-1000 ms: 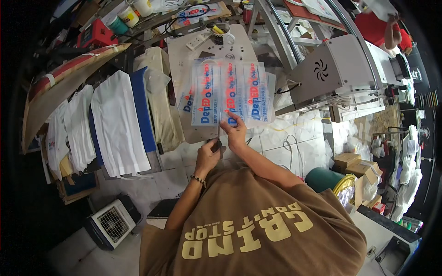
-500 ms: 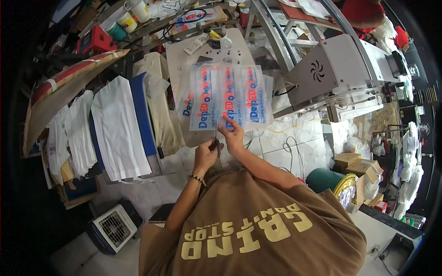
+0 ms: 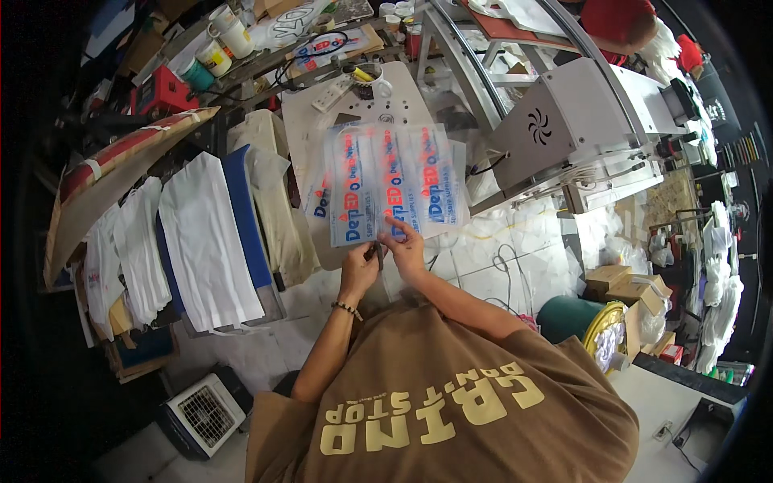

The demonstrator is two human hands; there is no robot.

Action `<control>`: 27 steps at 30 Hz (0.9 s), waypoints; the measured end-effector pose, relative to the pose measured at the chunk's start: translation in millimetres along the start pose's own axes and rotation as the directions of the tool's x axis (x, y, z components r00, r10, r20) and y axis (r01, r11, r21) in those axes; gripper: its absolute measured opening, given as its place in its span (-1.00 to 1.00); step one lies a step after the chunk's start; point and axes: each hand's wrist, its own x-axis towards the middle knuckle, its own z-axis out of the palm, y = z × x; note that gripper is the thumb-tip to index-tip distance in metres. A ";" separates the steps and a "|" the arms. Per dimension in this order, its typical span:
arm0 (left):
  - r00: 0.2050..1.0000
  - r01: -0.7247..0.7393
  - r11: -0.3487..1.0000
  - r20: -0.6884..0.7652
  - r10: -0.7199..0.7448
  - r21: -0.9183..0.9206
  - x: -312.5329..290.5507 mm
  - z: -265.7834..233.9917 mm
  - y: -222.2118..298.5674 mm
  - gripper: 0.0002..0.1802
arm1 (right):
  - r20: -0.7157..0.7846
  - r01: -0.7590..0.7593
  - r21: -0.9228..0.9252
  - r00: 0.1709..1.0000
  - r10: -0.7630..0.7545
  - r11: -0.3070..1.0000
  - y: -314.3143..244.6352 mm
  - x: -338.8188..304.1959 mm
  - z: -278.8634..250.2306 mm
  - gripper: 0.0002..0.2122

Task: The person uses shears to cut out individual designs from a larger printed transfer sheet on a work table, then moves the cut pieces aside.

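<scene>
Printed film point(image 3: 366, 189) lies beyond the right hand point(image 3: 408, 249) pinching it; left hand point(image 3: 359, 267) grips scissors point(image 3: 380, 255).

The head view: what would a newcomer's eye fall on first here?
Probably first the translucent plastic sheets with red and blue print, mid-picture, their lower edge at the right hand. Next, the brown shirt with pale yellow letters, bottom centre, and the pale grey machine with a swirl-shaped vent, upper right.

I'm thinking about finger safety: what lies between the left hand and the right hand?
In the head view, a dark tool, apparently scissors, lies between the left hand, which holds it, and the right hand, at the printed plastic.
</scene>
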 end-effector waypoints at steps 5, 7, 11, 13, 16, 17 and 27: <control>1.000 -0.025 0.999 -0.012 0.025 -0.032 6.1 4.1 -6.3 -0.69 | 0.038 0.032 0.001 0.999 -0.032 0.999 4.7 2.8 -6.5 -0.55; 0.999 -0.049 0.999 -0.001 0.049 -0.019 4.5 3.3 -3.6 -0.68 | 0.027 0.027 -0.016 0.999 -0.027 0.999 5.0 0.6 -8.2 -0.57; 1.000 -0.023 1.000 -0.012 0.023 -0.014 13.5 5.4 -12.4 -0.66 | 0.017 0.058 -0.179 0.998 -0.056 0.982 5.1 -4.4 -10.2 -0.59; 0.982 -0.162 0.986 -0.107 0.157 -0.037 20.8 6.6 -13.2 -0.68 | -0.010 0.137 -0.135 0.990 -0.140 0.981 8.9 -5.3 -6.3 -0.59; 0.988 -0.129 0.992 -0.083 0.129 -0.005 26.2 5.6 -2.5 -0.68 | 0.005 0.116 -0.206 0.993 -0.117 0.972 5.9 -6.1 -10.8 -0.57; 0.988 -0.136 0.991 -0.081 0.135 -0.006 27.6 4.9 3.4 -0.68 | 0.003 0.121 -0.207 0.992 -0.123 0.971 3.5 -6.5 -11.5 -0.57; 0.991 -0.120 0.992 -0.062 0.122 0.040 73.9 14.5 3.7 -0.66 | -0.029 0.184 -0.188 0.981 -0.193 0.965 8.9 -6.8 -22.0 -0.55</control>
